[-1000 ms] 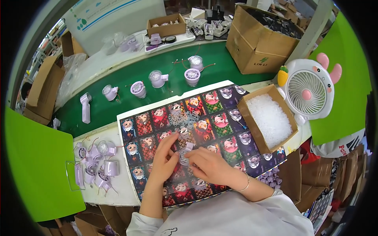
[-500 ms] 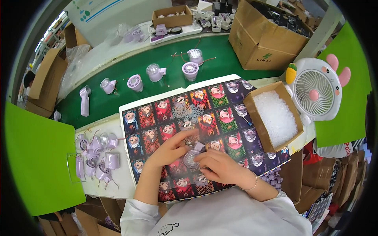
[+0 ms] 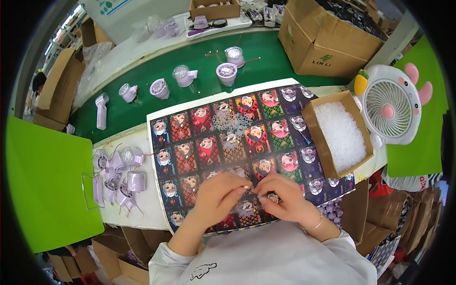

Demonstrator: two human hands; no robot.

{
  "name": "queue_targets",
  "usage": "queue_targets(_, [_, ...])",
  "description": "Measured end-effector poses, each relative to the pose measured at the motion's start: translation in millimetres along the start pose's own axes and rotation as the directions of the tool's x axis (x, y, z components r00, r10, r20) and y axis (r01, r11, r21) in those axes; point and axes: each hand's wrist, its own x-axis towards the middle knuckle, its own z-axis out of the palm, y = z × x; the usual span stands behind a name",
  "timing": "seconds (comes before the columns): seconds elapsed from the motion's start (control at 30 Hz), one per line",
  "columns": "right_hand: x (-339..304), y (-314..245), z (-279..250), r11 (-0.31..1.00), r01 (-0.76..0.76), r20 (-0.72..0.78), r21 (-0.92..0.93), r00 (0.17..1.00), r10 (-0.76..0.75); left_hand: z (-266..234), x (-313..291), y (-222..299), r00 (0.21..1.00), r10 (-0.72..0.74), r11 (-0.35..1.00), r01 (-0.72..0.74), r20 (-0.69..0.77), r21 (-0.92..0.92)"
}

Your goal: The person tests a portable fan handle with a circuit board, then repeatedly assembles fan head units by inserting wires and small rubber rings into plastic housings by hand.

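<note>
My hands are close together over the near half of the picture mat, fingertips almost meeting. My left hand (image 3: 219, 195) has thumb and forefinger pinched on a small pale piece (image 3: 246, 187), too tiny to make out, just above the mat (image 3: 186, 156). My right hand (image 3: 283, 195) is just beside it, thumb and fingers curled inward; I can't tell whether they grip anything. A thin bracelet (image 3: 313, 223) circles my right wrist.

A loose heap of little clear rings (image 3: 232, 122) lies on the far half of the mat, ahead of my hands. On the mat's right side rests a slim tool (image 3: 305, 137), next to an open box (image 3: 311, 121) full of small clear bits (image 3: 342, 137). To the right of the mat, beyond that box, stands a white fan (image 3: 388, 111) with pink ears.

Left of the mat, purple parts with thin wires sit in a cluster (image 3: 136, 182). Past the mat's far edge runs a green strip (image 3: 266, 57), bearing a row of purple housings (image 3: 159, 89). A big carton (image 3: 327, 59) stands behind the mat's far right corner.
</note>
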Motion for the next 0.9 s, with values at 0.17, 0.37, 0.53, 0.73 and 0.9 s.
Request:
queue_targets(0.17, [14, -32, -11, 0.995, 0.049, -0.230, -0.086, 0.971, -0.068, 17, 4, 12, 0.991, 0.129, 0.988, -0.126, -0.037, 0.085])
queue_targets(0.37, [21, -37, -11, 0.965, 0.031, -0.216, -0.260, 0.972, -0.089, 22, 8, 12, 0.976, 0.213, 0.963, -0.200, -0.054, 0.181])
queue_targets(0.53, [19, -45, -11, 0.954, -0.026, -0.196, -0.298, 0.980, -0.035, 23, 7, 11, 0.959, 0.282, 0.911, -0.261, -0.022, 0.321])
queue_targets(0.73, [22, -52, -15, 0.932, -0.095, -0.167, -0.350, 0.985, 0.038, 24, 7, 13, 0.924, 0.382, 0.855, -0.351, -0.006, 0.380])
queue_targets(0.9, [19, -49, -18, 0.960, -0.175, -0.092, -0.221, 0.983, 0.158, 25, 5, 10, 0.878, 0.478, 0.810, -0.451, 0.023, 0.376])
